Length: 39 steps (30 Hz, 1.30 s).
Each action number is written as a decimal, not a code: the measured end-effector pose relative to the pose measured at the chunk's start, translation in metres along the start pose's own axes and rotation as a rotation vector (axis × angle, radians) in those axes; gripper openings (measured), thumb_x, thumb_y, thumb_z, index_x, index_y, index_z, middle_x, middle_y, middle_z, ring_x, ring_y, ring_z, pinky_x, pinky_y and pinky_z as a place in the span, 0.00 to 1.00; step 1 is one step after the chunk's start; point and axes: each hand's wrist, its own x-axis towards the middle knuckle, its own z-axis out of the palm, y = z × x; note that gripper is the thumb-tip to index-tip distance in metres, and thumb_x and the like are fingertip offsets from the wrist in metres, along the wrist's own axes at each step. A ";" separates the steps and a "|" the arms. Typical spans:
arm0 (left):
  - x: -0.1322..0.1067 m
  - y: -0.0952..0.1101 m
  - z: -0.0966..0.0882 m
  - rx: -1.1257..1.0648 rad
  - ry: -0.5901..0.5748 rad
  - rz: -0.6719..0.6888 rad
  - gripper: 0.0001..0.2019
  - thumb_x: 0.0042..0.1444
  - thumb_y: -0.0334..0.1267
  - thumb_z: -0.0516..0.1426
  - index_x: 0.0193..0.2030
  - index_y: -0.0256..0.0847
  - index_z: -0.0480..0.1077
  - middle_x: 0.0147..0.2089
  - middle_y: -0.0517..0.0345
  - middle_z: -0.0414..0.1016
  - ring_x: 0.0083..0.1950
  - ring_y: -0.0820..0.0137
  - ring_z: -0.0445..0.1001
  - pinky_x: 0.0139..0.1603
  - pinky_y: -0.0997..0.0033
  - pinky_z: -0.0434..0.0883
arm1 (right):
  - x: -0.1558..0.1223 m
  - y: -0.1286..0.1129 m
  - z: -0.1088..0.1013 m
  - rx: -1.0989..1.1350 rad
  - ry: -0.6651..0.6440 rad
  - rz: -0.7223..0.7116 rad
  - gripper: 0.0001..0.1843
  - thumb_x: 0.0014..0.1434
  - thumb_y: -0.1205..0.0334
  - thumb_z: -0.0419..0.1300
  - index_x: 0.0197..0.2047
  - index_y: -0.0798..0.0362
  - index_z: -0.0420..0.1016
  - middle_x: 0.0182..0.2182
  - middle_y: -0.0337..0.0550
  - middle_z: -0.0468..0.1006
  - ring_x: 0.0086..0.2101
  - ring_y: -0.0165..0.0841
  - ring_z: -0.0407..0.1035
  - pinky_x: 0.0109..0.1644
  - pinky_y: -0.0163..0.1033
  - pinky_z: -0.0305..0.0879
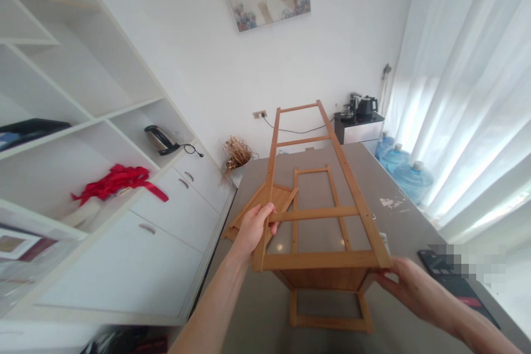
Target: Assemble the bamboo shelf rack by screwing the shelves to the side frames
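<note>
I hold a ladder-shaped wooden frame tilted up over a grey table. My left hand grips its left rail, fingers wrapped round the wood. At the frame's near right corner my right hand closes its fingers under the bottom rail. A wooden panel hangs below that rail. A second, similar frame lies flat on the table beneath, and slatted wooden boards rest at the table's left edge.
White shelves and cabinets line the left wall, holding a kettle and red ribbon. A dark flat object lies on the table at right. Water bottles and a small stand with kettles sit by the curtain.
</note>
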 end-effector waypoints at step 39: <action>0.019 0.026 -0.023 -0.597 -0.317 0.093 0.11 0.64 0.43 0.53 0.44 0.38 0.70 0.14 0.73 0.56 0.09 0.82 0.48 0.13 0.80 0.54 | 0.011 0.000 0.003 0.070 0.045 -0.017 0.12 0.57 0.60 0.56 0.34 0.49 0.81 0.32 0.42 0.84 0.33 0.38 0.78 0.37 0.31 0.73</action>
